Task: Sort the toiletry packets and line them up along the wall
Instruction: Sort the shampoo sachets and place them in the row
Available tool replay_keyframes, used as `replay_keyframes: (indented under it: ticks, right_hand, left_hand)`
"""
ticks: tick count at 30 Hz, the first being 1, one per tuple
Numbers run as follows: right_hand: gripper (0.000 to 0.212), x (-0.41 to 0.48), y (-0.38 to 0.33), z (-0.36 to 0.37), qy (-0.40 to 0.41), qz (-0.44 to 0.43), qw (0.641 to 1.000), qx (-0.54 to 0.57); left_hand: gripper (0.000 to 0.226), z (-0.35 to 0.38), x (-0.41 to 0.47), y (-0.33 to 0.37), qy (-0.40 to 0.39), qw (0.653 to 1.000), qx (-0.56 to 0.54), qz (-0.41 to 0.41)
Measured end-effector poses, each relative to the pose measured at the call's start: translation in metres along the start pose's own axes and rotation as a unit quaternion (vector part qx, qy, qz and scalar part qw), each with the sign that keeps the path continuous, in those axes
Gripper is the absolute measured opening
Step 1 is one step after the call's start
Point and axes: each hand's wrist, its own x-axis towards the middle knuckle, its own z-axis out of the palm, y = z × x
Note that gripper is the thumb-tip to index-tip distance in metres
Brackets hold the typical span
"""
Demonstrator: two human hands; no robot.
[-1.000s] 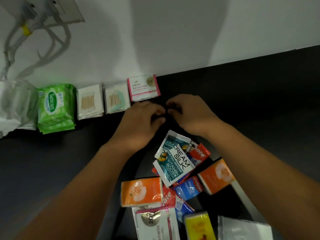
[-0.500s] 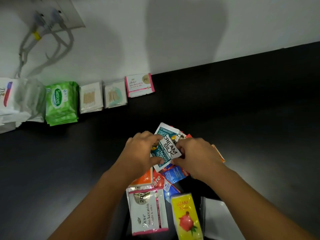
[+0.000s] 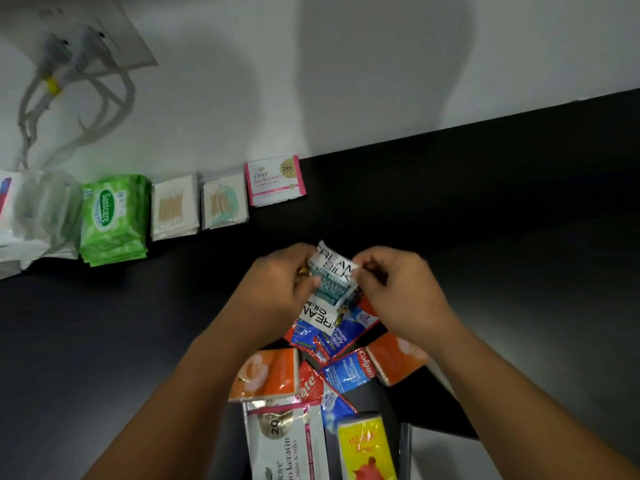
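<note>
A black counter [image 3: 502, 220] meets a white wall [image 3: 242, 98], where a socket [image 3: 114, 39] with grey cables sits at eleven o'clock. Near the middle of the counter, my left hand [image 3: 277, 282] and my right hand [image 3: 398, 289] each pinch one side of a strip of teal-and-white conditioner sachets [image 3: 330, 275], fingers curled round its edges, lifting it just above the pile. Along the wall at ten o'clock from my hands runs a row: a green wipes pack [image 3: 112, 218], two cotton bud packets [image 3: 175, 206] side by side, then a pink-edged shampoo sachet [image 3: 275, 180] at the row's right end. At six o'clock, below my hands, lies the unsorted heap: red-and-blue toothpaste sachets [image 3: 349, 370] overlapping one another, an orange packet [image 3: 266, 374] to their left and another [image 3: 394, 358] to their right, a second pink-edged white sachet [image 3: 287, 445] and a yellow packet [image 3: 365, 448] beside it at the bottom edge.
</note>
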Motion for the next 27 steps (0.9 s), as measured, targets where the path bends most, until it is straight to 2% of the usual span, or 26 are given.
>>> replay_keyframes:
  ticks: [5, 8, 11, 14, 17, 19, 21, 23, 27]
  right_hand:
    - [0.013, 0.049, -0.008, -0.019, 0.067, -0.051, 0.996, 0.013]
    - [0.034, 0.078, -0.008, -0.021, 0.094, -0.055, 0.994, 0.015]
    - [0.056, 0.097, 0.001, -0.019, 0.071, -0.065, 0.995, -0.024]
    - [0.055, 0.109, 0.017, -0.017, 0.031, -0.092, 0.988, -0.116]
    - [0.054, 0.118, 0.032, -0.013, -0.011, -0.136, 0.962, -0.238]
    - [0.054, 0.124, 0.039, -0.009, -0.023, -0.152, 0.948, -0.277]
    - [0.05, 0.129, 0.043, -0.005, -0.008, -0.167, 0.947, -0.274]
    - [0.048, 0.136, 0.045, -0.004, 0.011, -0.181, 0.945, -0.273]
    - [0.046, 0.156, 0.044, -0.001, 0.024, -0.203, 0.938, -0.279]
  left_hand:
    - [0.024, -0.011, 0.044, 0.009, 0.063, 0.994, -0.083, -0.012]
    - [0.027, -0.008, 0.072, 0.009, 0.127, 0.983, -0.131, -0.019]
    - [0.034, 0.006, 0.098, 0.003, 0.165, 0.968, -0.174, -0.069]
    - [0.045, 0.021, 0.113, -0.005, 0.172, 0.976, -0.108, -0.077]
    - [0.058, 0.032, 0.119, -0.014, 0.176, 0.983, -0.009, -0.06]
    - [0.053, 0.036, 0.12, -0.019, 0.206, 0.972, 0.113, -0.024]
    - [0.038, 0.037, 0.12, -0.022, 0.225, 0.955, 0.19, 0.029]
    - [0.027, 0.038, 0.121, -0.025, 0.209, 0.946, 0.238, 0.066]
    - [0.029, 0.039, 0.128, -0.029, 0.185, 0.941, 0.275, 0.062]
